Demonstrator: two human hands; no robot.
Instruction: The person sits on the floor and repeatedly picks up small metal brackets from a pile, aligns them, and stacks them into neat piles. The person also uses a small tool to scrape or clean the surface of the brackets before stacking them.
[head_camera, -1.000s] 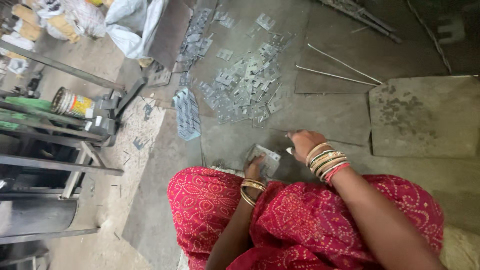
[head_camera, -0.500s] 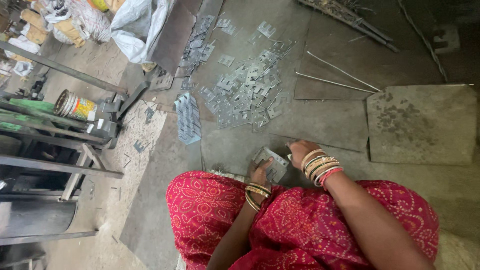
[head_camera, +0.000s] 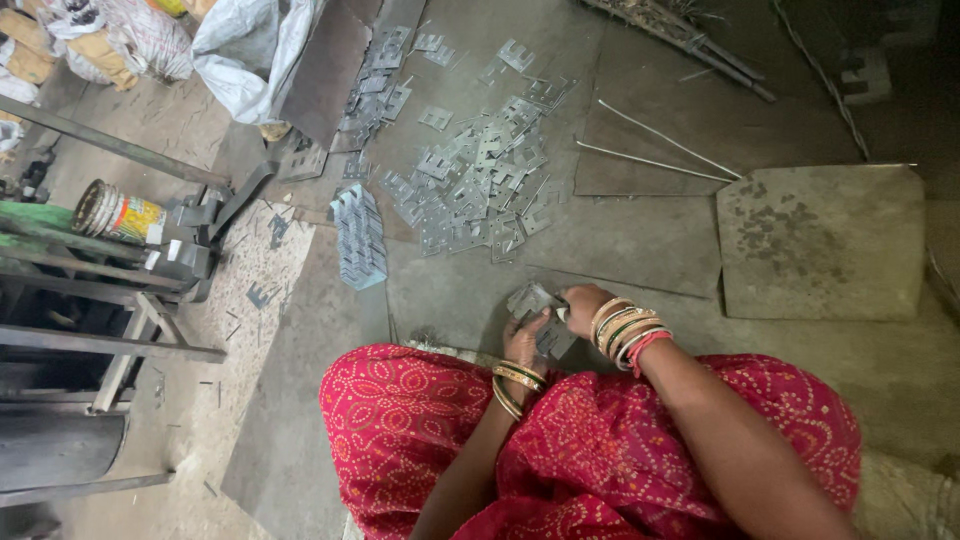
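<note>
I sit on the floor in a red patterned garment. Both my hands meet just past my knees over a small bunch of flat grey notched metal plates (head_camera: 535, 303). My left hand (head_camera: 524, 342), with gold bangles at the wrist, holds the plates from below. Gripping their right side is my right hand (head_camera: 583, 305), which wears a stack of coloured bangles. A loose heap of the same metal plates (head_camera: 478, 180) lies farther out on the floor. A neat row of stacked plates (head_camera: 358, 238) stands to the left of that heap.
Large metal sheets (head_camera: 820, 245) cover the floor at right, with two thin rods (head_camera: 660, 150) beyond. A dark metal frame machine (head_camera: 90, 330) and a tin can (head_camera: 118, 212) are at left. White sacks (head_camera: 240, 50) sit at top left.
My right hand has drawn in from the floor toward my left hand, and the plates are now gathered between both hands, slightly closer to my knees.
</note>
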